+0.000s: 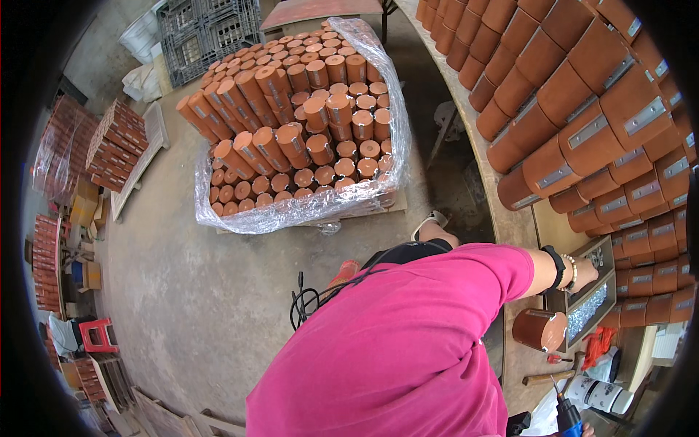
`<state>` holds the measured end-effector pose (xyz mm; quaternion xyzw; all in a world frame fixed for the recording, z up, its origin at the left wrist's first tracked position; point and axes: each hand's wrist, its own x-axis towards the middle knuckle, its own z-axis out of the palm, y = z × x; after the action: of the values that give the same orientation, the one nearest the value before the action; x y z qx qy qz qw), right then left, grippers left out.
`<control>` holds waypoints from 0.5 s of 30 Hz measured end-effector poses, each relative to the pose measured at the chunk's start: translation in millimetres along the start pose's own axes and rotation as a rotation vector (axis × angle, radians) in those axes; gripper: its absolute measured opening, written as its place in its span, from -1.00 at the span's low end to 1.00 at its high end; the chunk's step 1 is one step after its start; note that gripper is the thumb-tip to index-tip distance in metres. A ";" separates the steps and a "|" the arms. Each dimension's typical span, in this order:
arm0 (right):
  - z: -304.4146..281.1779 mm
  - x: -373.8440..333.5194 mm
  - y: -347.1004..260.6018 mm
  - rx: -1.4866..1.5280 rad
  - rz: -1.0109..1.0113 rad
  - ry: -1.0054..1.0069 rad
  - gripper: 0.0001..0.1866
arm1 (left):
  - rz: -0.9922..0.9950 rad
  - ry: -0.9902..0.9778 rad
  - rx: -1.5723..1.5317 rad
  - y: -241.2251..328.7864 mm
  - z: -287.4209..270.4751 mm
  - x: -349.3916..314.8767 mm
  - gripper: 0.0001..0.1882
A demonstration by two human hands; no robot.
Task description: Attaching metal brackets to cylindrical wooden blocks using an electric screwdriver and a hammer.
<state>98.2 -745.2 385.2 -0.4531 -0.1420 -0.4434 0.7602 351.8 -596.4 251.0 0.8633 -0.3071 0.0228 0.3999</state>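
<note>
A concrete floor (167, 291) spreads under a film-wrapped stack of cylinders (293, 142); right of it, a wooden bench (518, 375) bears a divided tray (593, 325) beside one brown cylinder (535, 329). The left hand (585, 274) reaches into the tray, grip indiscernible; the right hand (587, 431) grasps a blue driver (569, 418).

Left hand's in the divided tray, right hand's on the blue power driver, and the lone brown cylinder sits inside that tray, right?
Not quite: the head view shows the lone brown cylinder on the bench beside the divided tray. The left hand is in the tray and the right hand on the blue power driver.
</note>
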 end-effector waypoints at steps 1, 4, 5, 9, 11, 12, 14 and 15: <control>-0.2 -0.2 -0.1 0.000 0.006 0.015 -0.78 | 0.020 0.021 -0.001 -0.2 -0.2 -1.5 -0.79; -0.1 -0.4 0.2 0.003 0.006 0.054 -0.77 | 0.031 0.032 -0.004 2.4 -4.6 -5.1 -0.82; -1.0 -0.3 -0.1 0.004 0.006 0.054 -0.77 | 0.019 0.026 -0.006 3.9 -5.8 -5.9 -0.82; -3.0 -0.7 -1.2 0.008 -0.002 0.042 -0.77 | 0.029 0.068 0.024 2.6 -3.5 -7.0 -0.83; -3.5 -1.6 -2.1 0.011 -0.007 0.042 -0.77 | 0.041 0.057 0.007 2.0 -6.1 -8.8 -0.85; -3.9 -2.1 -2.7 0.007 -0.002 0.049 -0.77 | 0.041 0.057 0.007 0.5 -5.1 -8.2 -0.85; -5.3 -3.0 -3.9 0.001 0.001 0.059 -0.77 | 0.055 0.029 0.026 -3.5 -1.2 -5.3 -0.85; -5.9 -3.2 -4.2 0.019 0.003 0.049 -0.76 | 0.058 0.024 0.025 -3.1 -1.0 -5.1 -0.85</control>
<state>91.9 -749.1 382.3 -0.4351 -0.1271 -0.4518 0.7684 349.6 -591.5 248.1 0.8587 -0.3267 0.0486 0.3919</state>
